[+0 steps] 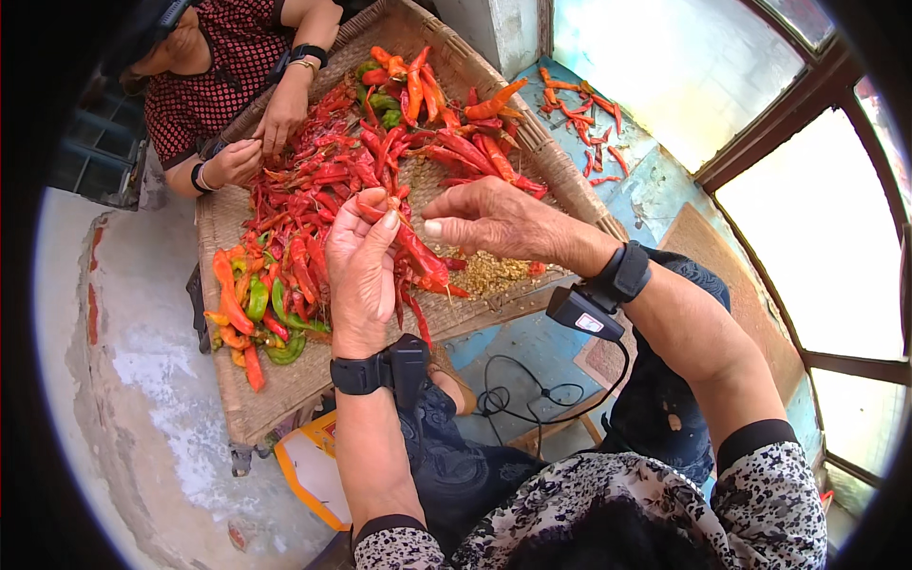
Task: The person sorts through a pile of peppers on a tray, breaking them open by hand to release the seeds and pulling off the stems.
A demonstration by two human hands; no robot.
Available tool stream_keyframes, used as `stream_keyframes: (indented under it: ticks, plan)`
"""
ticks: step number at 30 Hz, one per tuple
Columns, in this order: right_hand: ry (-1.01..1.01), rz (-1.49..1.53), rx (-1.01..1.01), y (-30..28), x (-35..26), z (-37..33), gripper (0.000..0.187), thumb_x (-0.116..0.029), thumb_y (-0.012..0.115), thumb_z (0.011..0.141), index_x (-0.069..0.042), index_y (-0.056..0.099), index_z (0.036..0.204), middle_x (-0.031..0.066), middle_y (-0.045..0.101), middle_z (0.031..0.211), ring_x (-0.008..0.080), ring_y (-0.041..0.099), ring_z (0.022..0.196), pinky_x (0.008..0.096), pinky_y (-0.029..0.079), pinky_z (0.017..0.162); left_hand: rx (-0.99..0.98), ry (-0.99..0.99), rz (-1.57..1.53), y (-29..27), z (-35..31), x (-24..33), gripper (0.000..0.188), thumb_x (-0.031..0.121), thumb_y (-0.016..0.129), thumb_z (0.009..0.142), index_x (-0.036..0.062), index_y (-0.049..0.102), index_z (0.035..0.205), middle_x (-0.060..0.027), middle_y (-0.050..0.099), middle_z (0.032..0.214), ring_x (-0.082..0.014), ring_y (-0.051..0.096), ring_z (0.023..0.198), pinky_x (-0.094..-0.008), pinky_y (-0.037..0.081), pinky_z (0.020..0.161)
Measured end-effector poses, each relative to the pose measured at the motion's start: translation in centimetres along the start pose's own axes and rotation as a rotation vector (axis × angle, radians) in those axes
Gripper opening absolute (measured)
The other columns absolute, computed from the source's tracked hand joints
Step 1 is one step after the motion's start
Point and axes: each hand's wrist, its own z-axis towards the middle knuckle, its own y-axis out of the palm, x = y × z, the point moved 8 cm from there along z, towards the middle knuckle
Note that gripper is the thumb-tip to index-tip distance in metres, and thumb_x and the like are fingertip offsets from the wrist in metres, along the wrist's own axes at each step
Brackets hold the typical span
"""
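Panes of bright window curve along the right, a rough, patchy wall stands on the left, and between them a woven tray slopes across the view. The left hand pinches a long red pepper near its stem end, thumb against fingers, the body hanging over the tray. The right hand is just beside it, fingers loosely curled, thumb and forefinger apart with nothing visible between them. This pepper looks to be only partway through its handling. Under the right hand lies a patch of yellowish seeds, probably a sign of work already done. Beyond, a broad heap of red peppers covers much of the tray, so plenty seems left, though sorted and unsorted ones cannot be told apart. Green peppers lie nearer the tray's left edge. Across the tray, a co-worker's hands meet over its edge; more peppers lie outside, by the window.
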Motion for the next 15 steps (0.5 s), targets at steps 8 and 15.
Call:
stream_keyframes:
  ticks: [8, 15]
  plan:
    - [0.004, -0.059, 0.156, -0.2, 1.1, 0.6, 0.027, -0.022, 0.068, 0.086, 0.003, 0.063, 0.079, 0.0114, 0.062, 0.064, 0.0159, 0.060, 0.059, 0.0337, 0.047, 0.053, 0.005, -0.042, 0.131, 1.1, -0.2, -0.8, 0.028, 0.012, 0.059, 0.094, 0.0007, 0.053, 0.119, -0.0051, 0.061, 0.109, -0.0112, 0.060, 0.096, -0.0259, 0.050, 0.086]
    - [-0.170, -0.342, 0.302, -2.6, -1.7, 0.9, 0.024, -0.018, 0.071, 0.082, 0.003, 0.066, 0.092, 0.0171, 0.066, 0.073, 0.0269, 0.067, 0.067, 0.0378, 0.051, 0.060, -0.205, -0.187, 0.712, 1.6, -1.8, -2.1, 0.023, 0.016, 0.060, 0.093, -0.0007, 0.060, 0.110, -0.0011, 0.065, 0.098, -0.0055, 0.060, 0.088, -0.0204, 0.048, 0.075]
